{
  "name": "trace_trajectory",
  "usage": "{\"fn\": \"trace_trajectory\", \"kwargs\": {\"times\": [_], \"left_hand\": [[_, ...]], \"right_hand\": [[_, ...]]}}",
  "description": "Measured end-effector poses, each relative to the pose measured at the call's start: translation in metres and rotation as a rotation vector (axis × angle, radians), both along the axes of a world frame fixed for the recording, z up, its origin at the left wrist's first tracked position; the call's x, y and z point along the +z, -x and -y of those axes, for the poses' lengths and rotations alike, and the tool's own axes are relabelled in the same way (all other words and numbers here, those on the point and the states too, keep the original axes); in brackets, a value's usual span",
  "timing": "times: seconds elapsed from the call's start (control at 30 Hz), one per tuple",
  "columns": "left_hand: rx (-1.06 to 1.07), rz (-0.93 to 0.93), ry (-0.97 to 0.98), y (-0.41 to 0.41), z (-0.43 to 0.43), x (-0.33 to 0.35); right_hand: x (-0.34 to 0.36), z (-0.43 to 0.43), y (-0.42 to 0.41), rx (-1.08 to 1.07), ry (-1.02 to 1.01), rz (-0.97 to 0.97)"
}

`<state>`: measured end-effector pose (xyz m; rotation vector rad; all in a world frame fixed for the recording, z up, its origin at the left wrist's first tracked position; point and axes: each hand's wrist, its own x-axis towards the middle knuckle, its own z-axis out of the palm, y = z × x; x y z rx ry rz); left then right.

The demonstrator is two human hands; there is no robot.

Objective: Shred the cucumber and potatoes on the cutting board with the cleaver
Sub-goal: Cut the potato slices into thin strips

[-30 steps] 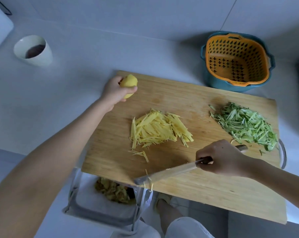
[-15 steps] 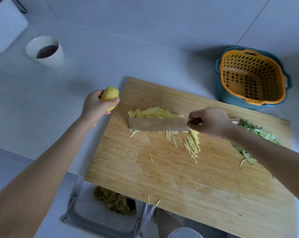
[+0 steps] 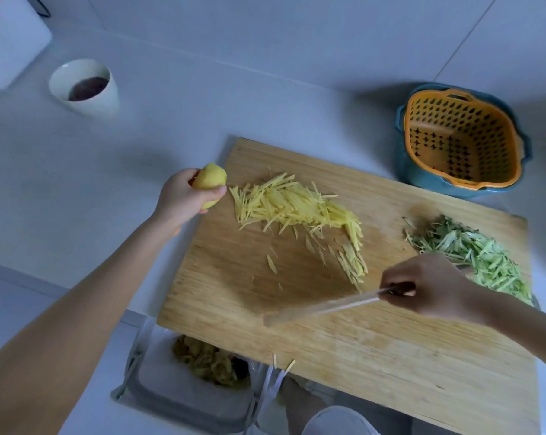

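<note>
Your left hand [image 3: 183,200] curls round the potato [image 3: 210,183] just off the board's [image 3: 234,277] far-left corner. Your right hand [image 3: 428,287] grips the cleaver [image 3: 325,306] over the board's near middle, blade pointing leftward, well apart from the potato.

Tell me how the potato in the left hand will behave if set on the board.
The potato looks rounded, so it would probably roll on the cutting board. Peeled, its flesh is likely slippery; the left hand curls round it.
</note>
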<state>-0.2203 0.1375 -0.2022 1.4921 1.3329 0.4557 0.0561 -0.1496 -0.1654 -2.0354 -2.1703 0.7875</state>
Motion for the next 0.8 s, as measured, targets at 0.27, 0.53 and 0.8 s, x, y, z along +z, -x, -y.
{"fn": "trace_trajectory", "kwargs": {"times": [0.27,0.53,0.8], "left_hand": [[-0.017,0.004,0.015,0.003,0.017,0.0],[0.087,0.016,-0.001,0.011,0.022,0.001],[0.22,0.033,-0.023,0.017,0.021,0.007]], "right_hand": [[-0.013,-0.016,-0.04,0.063,0.008,0.029],[-0.013,-0.11,-0.057,0.097,-0.064,0.069],[0.003,-0.135,-0.04,0.076,-0.126,0.054]]}}
